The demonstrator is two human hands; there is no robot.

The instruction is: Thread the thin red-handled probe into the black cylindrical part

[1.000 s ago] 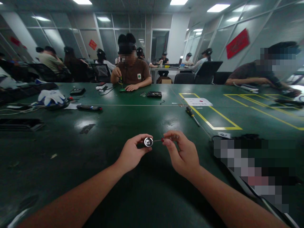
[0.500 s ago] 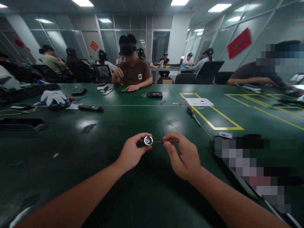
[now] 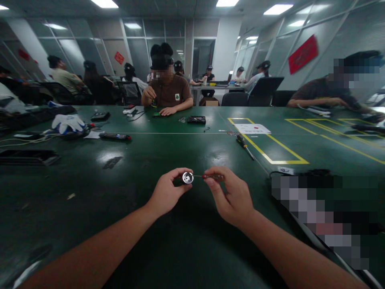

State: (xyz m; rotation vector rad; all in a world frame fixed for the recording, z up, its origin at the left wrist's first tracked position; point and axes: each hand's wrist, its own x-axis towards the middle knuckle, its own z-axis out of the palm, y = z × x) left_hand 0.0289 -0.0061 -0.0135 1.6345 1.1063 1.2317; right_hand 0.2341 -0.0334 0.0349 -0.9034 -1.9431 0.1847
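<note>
Between thumb and fingers, my left hand [image 3: 164, 194] grips a small round metal-rimmed cylinder [image 3: 187, 178], its hollow end turned toward me; what kind of part it is I cannot tell. My right hand [image 3: 236, 196] is closed on a small screwdriver [image 3: 213, 176] with a reddish, see-through handle. The thin shaft points left and its tip reaches the rim of the cylinder; whether it is inside or only touching is too small to see. Both hands are held over the green table [image 3: 186, 241].
A larger black-and-yellow screwdriver [image 3: 245, 147] lies ahead to the right, beside a yellow tape outline [image 3: 288, 162]. White gloves [image 3: 67, 123], a dark pen-shaped tool [image 3: 114, 137] and a black tray [image 3: 28, 157] are at the left. A co-worker [image 3: 170, 90] sits opposite.
The small screwdriver has moved slightly up and left, closer along the cylinder's rim, with my right hand. My left hand and the cylinder have barely moved.
</note>
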